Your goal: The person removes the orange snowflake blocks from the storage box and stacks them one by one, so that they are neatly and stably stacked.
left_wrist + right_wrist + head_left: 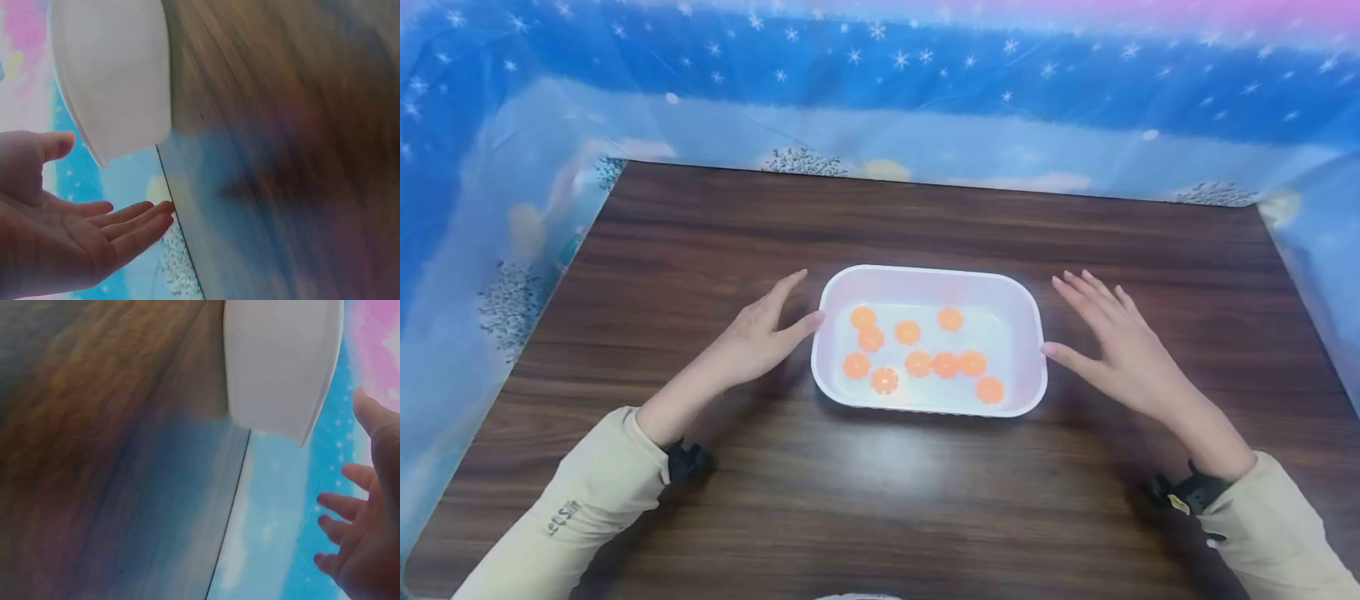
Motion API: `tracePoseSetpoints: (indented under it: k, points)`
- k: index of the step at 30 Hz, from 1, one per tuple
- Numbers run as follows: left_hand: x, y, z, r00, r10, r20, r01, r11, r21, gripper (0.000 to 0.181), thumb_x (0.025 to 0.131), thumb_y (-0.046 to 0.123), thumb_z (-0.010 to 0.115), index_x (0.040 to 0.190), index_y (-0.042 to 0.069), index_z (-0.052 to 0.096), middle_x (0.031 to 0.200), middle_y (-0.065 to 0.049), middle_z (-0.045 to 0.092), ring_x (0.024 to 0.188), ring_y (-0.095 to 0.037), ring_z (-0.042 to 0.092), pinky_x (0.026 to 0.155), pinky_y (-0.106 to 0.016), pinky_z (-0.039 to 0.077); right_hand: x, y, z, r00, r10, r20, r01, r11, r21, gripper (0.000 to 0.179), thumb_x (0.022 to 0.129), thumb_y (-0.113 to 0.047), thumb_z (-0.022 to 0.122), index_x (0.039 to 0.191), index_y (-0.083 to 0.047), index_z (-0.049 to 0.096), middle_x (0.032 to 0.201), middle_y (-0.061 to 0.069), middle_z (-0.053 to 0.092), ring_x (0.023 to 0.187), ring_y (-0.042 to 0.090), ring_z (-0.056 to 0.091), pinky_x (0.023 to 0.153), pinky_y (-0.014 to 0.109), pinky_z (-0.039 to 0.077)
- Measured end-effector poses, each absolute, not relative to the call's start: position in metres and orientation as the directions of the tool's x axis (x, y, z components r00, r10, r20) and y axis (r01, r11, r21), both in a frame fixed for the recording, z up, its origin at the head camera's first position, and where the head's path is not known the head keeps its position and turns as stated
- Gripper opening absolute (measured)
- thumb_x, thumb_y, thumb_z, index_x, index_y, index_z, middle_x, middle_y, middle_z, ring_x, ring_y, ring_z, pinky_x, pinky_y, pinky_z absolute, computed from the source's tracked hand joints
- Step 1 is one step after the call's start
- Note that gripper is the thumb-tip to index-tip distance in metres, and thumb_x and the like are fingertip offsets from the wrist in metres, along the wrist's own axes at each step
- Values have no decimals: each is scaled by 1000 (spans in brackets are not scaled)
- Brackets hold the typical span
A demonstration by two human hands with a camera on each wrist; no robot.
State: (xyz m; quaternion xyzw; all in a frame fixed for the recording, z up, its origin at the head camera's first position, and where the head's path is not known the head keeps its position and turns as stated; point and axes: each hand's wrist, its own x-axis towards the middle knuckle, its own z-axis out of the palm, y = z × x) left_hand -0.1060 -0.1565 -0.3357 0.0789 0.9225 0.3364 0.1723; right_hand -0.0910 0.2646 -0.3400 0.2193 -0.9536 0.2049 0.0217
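Note:
A white plastic basin [925,408] sits mid-table in the head view, with several orange citrus-slice-shaped pieces [907,332] spread over its bottom. My left hand [760,333] is at the basin's left end, thumb tip right at the rim and the fingers spread away from it. On the other side my right hand [1116,358] mirrors it, the thumb tip close to the right rim and the fingers extended. Both wrist views show the basin's outer wall [115,75] beyond relaxed, uncurled fingers. Neither palm holds anything.
The dark wood-grain table [880,500] reflects light in front of the basin. A blue curtain [820,67] with white snowflakes hangs around its back and sides. The edge of a white object [857,597] shows at the bottom of the head view.

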Motion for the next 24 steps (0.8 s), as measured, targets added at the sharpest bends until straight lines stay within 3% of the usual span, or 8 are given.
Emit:
tracePoseSetpoints:
  k: [4, 6, 10, 17, 24]
  points:
    - [-103, -154, -337, -930, 254, -267, -48, 634, 771, 73, 92, 42, 55, 149, 17, 17, 147, -14, 35, 130, -31, 42, 100, -52, 38, -94, 258, -335, -862, -465, 201, -505, 755, -419, 79, 74, -28, 80, 142, -17, 41, 140, 11, 46, 133, 27, 37, 111, 44, 25]
    - [-102, -152, -339, -931, 240, -275, -93, 571, 816, 73, 90, 34, 60, 148, 15, 20, 143, -16, 40, 126, -30, 46, 96, -49, 43, -95, 253, -336, -833, -504, 228, -550, 713, -435, 78, 67, -22, 84, 136, -15, 49, 132, 8, 55, 123, 24, 48, 105, 35, 35]
    - [-103, -147, -342, -925, 228, -304, -165, 479, 862, 78, 87, 25, 66, 148, 13, 19, 142, -17, 40, 125, -30, 47, 96, -46, 44, -99, 244, -339, -770, -600, 215, -622, 633, -462, 69, 62, -17, 87, 124, -12, 59, 117, 0, 64, 108, 14, 58, 91, 14, 41]
    - [-102, -149, -341, -892, 248, -379, -274, 371, 887, 79, 88, 20, 64, 149, 13, 15, 145, -18, 35, 129, -33, 41, 99, -44, 42, -107, 223, -339, -701, -712, 36, -639, 605, -475, 49, 67, -22, 84, 112, -13, 66, 107, -3, 67, 100, 12, 59, 80, 34, 50]
    - [-101, -149, -345, -871, 270, -410, -344, 261, 902, 71, 89, 14, 61, 148, 11, 20, 146, -18, 32, 128, -32, 42, 90, -36, 50, -116, 211, -337, -559, -825, -77, -729, 534, -427, 36, 71, -22, 82, 105, -20, 69, 99, -11, 67, 92, 7, 60, 78, 32, 51]
